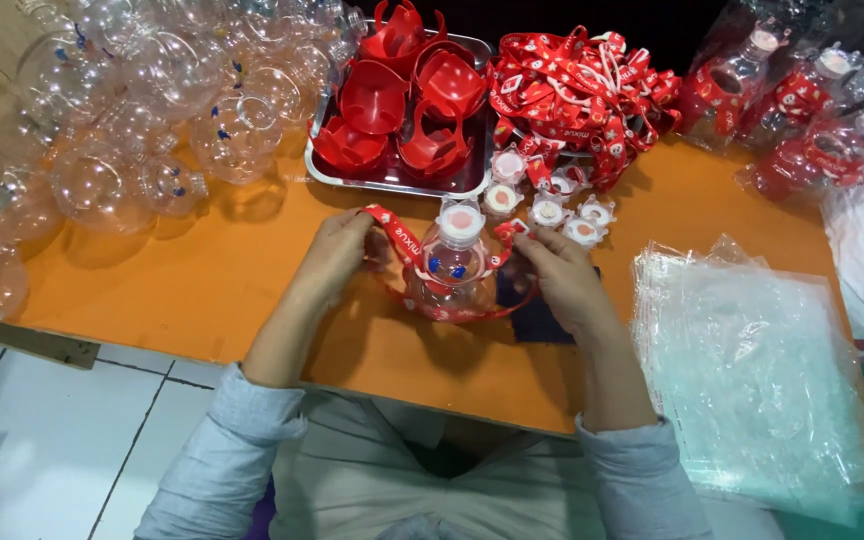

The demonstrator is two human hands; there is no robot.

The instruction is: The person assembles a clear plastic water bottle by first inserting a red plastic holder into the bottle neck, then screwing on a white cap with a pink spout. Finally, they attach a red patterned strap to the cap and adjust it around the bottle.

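A clear round plastic bottle (449, 272) with a white cap stands on the orange table (202, 280) in front of me, seated in a red cup-shaped holder. A red strap with white print (404, 240) runs over its shoulders. My left hand (337, 255) pinches the strap's left end beside the bottle. My right hand (560, 272) holds the strap's right end at the bottle's other side.
A metal tray (392, 178) of red holders sits behind the bottle. A heap of red straps (577, 90) lies to its right. Several white caps (550, 205) lie nearby. Clear empty bottles (142, 110) pile at the left, finished bottles (802, 120) at the far right, plastic bags (752, 370) at right.
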